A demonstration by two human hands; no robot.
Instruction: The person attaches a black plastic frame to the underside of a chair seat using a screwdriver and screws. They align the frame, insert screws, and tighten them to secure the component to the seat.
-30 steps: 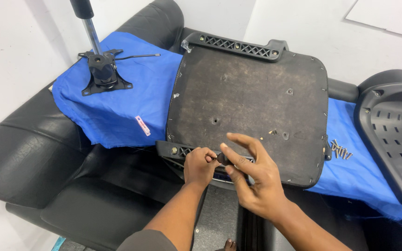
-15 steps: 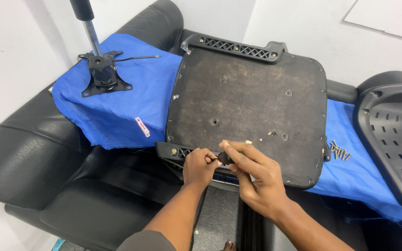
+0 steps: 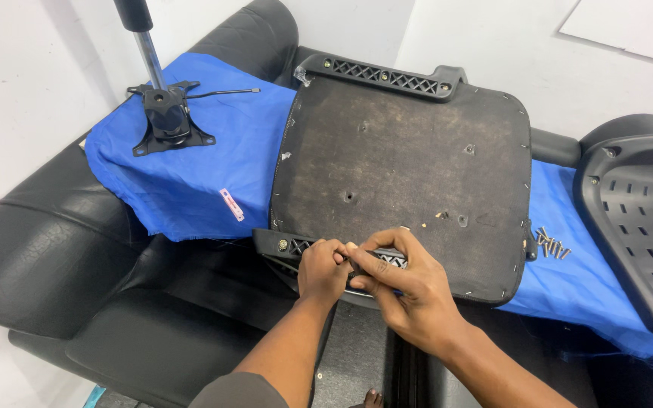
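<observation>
Right hand, fingers splayed a second ago, now curled against left hand, both grips pinched narrow on a small part, too hidden to name, at near bracket of upturned seat pan; fastening under way.

Blue cloth, dusty brown seat underside, black, perhaps ribbed, bracket.

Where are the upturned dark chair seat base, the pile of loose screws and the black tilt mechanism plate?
upturned dark chair seat base (image 3: 394, 159), head view, bare fabric underside.
pile of loose screws (image 3: 551, 243), head view, middle of pile.
black tilt mechanism plate (image 3: 166, 121), head view, central hub.
</observation>
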